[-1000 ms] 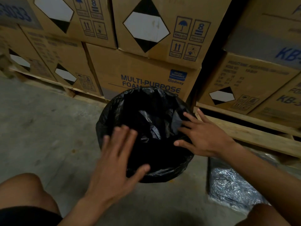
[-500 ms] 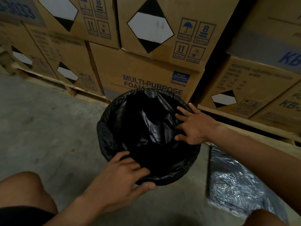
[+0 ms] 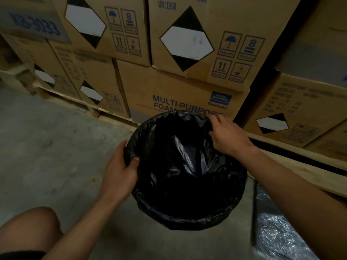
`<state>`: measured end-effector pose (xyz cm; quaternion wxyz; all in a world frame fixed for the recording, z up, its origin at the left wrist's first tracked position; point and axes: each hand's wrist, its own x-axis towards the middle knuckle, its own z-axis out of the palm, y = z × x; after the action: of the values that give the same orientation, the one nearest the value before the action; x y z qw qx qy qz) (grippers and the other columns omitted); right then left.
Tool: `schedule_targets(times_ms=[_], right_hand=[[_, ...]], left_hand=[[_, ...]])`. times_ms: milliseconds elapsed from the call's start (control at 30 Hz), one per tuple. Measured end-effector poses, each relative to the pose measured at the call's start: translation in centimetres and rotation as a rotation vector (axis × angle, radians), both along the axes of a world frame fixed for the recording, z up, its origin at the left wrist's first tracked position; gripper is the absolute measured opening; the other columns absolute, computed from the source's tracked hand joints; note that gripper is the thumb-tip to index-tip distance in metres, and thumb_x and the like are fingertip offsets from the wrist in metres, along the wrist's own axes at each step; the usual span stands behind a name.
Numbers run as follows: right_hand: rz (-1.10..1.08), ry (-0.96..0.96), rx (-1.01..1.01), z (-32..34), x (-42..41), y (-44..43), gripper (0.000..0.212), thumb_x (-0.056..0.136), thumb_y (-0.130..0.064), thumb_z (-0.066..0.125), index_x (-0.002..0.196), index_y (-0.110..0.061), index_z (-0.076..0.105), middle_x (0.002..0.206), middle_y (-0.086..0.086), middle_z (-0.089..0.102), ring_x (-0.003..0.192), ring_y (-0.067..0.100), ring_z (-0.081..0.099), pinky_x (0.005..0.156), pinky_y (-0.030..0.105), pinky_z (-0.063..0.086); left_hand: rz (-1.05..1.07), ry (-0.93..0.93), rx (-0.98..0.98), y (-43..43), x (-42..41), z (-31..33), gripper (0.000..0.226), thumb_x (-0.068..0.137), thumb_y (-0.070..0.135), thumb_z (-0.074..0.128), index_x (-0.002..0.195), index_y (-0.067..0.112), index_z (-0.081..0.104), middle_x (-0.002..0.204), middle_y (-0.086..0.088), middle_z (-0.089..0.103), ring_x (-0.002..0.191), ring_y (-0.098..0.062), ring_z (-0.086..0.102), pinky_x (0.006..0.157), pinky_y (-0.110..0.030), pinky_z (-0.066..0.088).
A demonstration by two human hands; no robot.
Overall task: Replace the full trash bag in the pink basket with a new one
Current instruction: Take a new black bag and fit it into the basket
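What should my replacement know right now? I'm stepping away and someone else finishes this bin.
Left hand: pinching the black bag at the rim's left edge.
Right hand: fingers on the far right rim; grip unclear.
The bag lines and fully hides the basket, on the concrete floor before stacked cartons.
Done: bag draped over the rim.
Left: smooth and seat the rim all round.

Dim feed on my end, warm cast, no visible light source. Bag (image 3: 185,171) interior reads near pure black, faint sheen on folds. Boxes (image 3: 184,94) bow toward frame edges, print there soft. Foil (image 3: 277,235) at lower right glints.
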<state>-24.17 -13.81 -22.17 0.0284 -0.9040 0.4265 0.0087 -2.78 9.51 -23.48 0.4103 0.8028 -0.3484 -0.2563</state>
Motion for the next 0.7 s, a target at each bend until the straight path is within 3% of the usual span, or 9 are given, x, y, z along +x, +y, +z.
schedule_targets(times_ms=[100, 200, 300, 367, 433, 533, 600, 700], right_hand=[[0.096, -0.081, -0.055, 0.1, 2.7, -0.9, 0.056, 0.103, -0.031, 0.051, 0.152, -0.014, 0.029, 0.134, 0.012, 0.051, 0.122, 0.035, 0.051, 0.094, 0.048, 0.049], [0.073, -0.015, 0.001, -0.5, 4.7, -2.2, 0.049, 0.102, -0.022, 0.052, 0.145, -0.016, 0.031, 0.128, 0.015, 0.054, 0.114, 0.037, 0.055, 0.085, 0.046, 0.051], [0.037, 0.062, -0.033, -1.4, 5.1, -2.8, 0.046, 0.099, -0.014, 0.054, 0.138, -0.019, 0.029, 0.119, 0.015, 0.055, 0.102, 0.038, 0.057, 0.071, 0.044, 0.048], [0.038, 0.079, -0.011, -1.5, 5.3, -3.0, 0.049, 0.099, -0.014, 0.055, 0.14, -0.019, 0.028, 0.123, 0.016, 0.054, 0.108, 0.038, 0.056, 0.077, 0.046, 0.052], [0.033, 0.071, 0.06, -1.1, 5.1, -2.9, 0.063, 0.101, -0.023, 0.056, 0.152, -0.021, 0.019, 0.141, 0.017, 0.046, 0.125, 0.039, 0.049, 0.094, 0.05, 0.05], [0.011, -0.025, 0.113, 0.5, 3.3, -1.0, 0.079, 0.102, -0.032, 0.055, 0.161, -0.021, 0.004, 0.153, 0.014, 0.034, 0.136, 0.037, 0.039, 0.105, 0.046, 0.043], [-0.043, -0.123, 0.094, 1.4, 1.1, 1.0, 0.078, 0.102, -0.033, 0.053, 0.161, -0.021, 0.004, 0.157, 0.012, 0.031, 0.14, 0.035, 0.035, 0.11, 0.042, 0.039], [-0.197, -0.299, 0.228, 2.7, -2.7, 4.6, 0.075, 0.101, -0.039, 0.054, 0.161, -0.023, 0.012, 0.163, 0.006, 0.028, 0.148, 0.028, 0.03, 0.115, 0.038, 0.032]], left_hand=[[0.005, -0.029, -0.012, -1.4, 0.6, 0.5, 0.061, 0.101, 0.038, 0.046, 0.156, 0.028, 0.021, 0.16, 0.003, 0.031, 0.146, -0.02, 0.031, 0.118, -0.042, 0.028], [-0.113, -0.084, 0.02, -3.0, 0.9, 0.4, 0.056, 0.1, 0.018, 0.045, 0.153, 0.024, 0.029, 0.152, 0.0, 0.044, 0.141, -0.022, 0.04, 0.107, -0.029, 0.032], [-0.11, -0.039, 0.069, -3.4, 1.5, 0.4, 0.063, 0.092, 0.003, 0.044, 0.149, 0.025, 0.034, 0.142, -0.002, 0.054, 0.131, -0.025, 0.048, 0.093, -0.027, 0.035], [-0.099, -0.013, 0.103, -3.4, 1.8, 0.2, 0.063, 0.09, 0.003, 0.046, 0.149, 0.026, 0.036, 0.141, -0.004, 0.056, 0.128, -0.027, 0.051, 0.09, -0.028, 0.036], [-0.083, 0.004, 0.097, -3.3, 1.8, -0.1, 0.063, 0.092, 0.009, 0.048, 0.15, 0.027, 0.032, 0.144, -0.003, 0.053, 0.13, -0.027, 0.049, 0.092, -0.031, 0.038], [0.086, 0.038, 0.012, -2.5, 1.6, -0.1, 0.07, 0.096, 0.033, 0.055, 0.156, 0.028, 0.019, 0.159, 0.003, 0.033, 0.145, -0.022, 0.034, 0.114, -0.04, 0.032], [0.105, 0.041, -0.037, -1.4, 1.0, -0.3, 0.071, 0.097, 0.042, 0.053, 0.157, 0.03, 0.017, 0.161, 0.007, 0.028, 0.147, -0.017, 0.029, 0.116, -0.037, 0.026], [-0.024, 0.183, -0.037, -0.3, 0.3, -0.8, 0.068, 0.098, 0.05, 0.046, 0.157, 0.035, 0.015, 0.157, 0.013, 0.033, 0.143, -0.011, 0.033, 0.111, -0.03, 0.028]])
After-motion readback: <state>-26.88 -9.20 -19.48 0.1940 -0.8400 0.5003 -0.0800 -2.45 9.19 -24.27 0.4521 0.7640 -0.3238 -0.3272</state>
